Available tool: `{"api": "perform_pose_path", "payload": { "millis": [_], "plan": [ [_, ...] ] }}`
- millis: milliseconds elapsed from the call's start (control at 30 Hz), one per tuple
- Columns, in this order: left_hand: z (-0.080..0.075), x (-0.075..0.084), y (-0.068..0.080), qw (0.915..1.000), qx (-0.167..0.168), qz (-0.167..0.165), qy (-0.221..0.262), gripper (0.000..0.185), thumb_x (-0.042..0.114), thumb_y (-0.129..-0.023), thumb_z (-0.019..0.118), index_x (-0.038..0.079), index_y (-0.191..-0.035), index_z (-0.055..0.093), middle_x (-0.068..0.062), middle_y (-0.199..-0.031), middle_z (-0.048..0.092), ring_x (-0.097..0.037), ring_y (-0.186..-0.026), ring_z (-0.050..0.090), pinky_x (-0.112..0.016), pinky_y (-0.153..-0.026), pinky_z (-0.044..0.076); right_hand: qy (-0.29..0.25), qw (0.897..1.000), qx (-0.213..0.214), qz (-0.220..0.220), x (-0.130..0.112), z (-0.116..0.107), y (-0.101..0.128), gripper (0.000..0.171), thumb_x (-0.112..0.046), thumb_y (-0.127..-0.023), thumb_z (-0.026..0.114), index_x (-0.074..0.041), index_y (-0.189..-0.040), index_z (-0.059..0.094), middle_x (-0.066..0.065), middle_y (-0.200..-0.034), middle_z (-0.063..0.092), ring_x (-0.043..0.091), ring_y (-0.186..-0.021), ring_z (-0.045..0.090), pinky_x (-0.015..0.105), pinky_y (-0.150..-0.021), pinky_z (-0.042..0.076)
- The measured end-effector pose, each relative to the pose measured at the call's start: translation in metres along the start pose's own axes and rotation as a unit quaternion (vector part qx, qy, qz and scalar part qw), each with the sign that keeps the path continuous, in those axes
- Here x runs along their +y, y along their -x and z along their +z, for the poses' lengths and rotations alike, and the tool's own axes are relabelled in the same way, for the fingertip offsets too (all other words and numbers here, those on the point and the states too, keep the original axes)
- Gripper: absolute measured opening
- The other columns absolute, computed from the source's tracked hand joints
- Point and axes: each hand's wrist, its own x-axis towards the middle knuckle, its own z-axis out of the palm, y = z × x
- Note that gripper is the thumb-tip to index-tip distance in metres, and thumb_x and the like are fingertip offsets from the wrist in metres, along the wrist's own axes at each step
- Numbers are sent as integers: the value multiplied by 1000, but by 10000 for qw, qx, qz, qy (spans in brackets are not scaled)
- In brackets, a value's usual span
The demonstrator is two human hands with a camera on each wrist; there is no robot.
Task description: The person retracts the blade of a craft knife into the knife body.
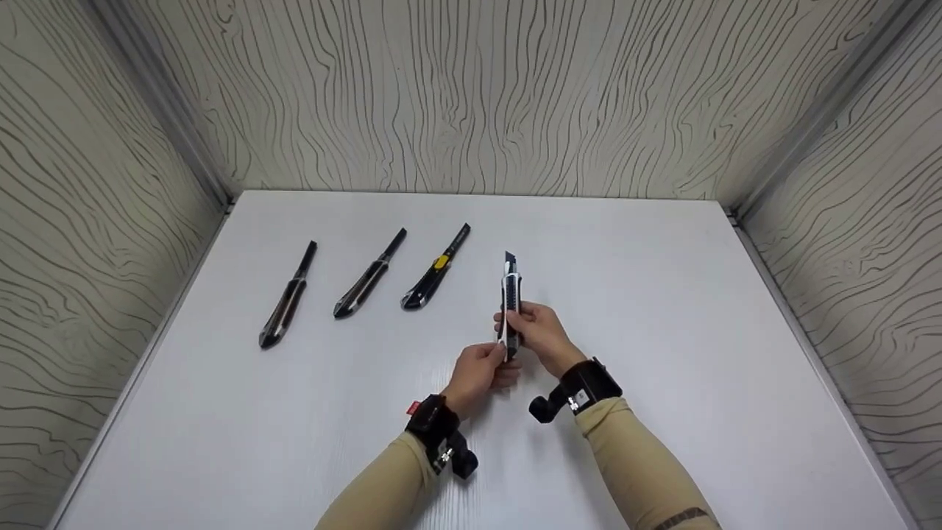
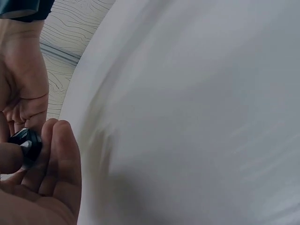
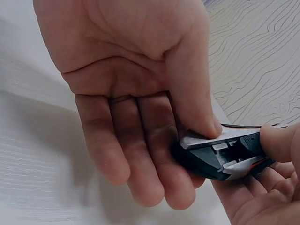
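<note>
I have the silver and black utility knife (image 1: 511, 294) between my two hands, to the right of the cutter with the yellow slider (image 1: 437, 269) and a little nearer to me. Its blade (image 1: 509, 257) points away from me; the tail is on my side. My left hand (image 1: 475, 372) pinches this tail with the thumb and the first finger, while the other three fingers are only loosely bent, side by side. My right hand (image 1: 546, 335) holds the handle higher up, its thumb lying along it.

To the left of the yellow-slider cutter lie two brown-handled cutters, one beside it (image 1: 362, 287) and one farther to the left (image 1: 285, 313), all on the white table (image 1: 662, 294).

I judge that the knife is rather light and stiff, so it will not bend in my grip. The silver parts look smooth and may be slippery; the dark parts should give better hold. The blade looks thin, probably brittle and sharp, therefore the handle's middle or tail is the right place for fingers.
</note>
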Motion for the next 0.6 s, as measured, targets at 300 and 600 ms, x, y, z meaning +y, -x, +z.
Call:
{"api": "perform_pose_path", "payload": {
  "millis": [300,600],
  "plan": [
    [0,-2,-1,9999,48,56,-85,35,16,-103,44,-12,-114,62,-21,-96,73,-23,-82,73,-34,-71,62,-25,10000,-65,-5,0,0,0,32,-5,-99,50,12,-127,50,23,-117,66,13,-92,68,23,-80,56],
    [-1,-1,-1,10000,41,73,-46,34,15,-102,44,-12,-112,62,-21,-94,73,-22,-79,73,-34,-69,61,25,10000,-48,11,0,1,0,34,-3,-99,50,11,-129,49,27,-122,63,14,-95,68,25,-83,56]
  ]
}}
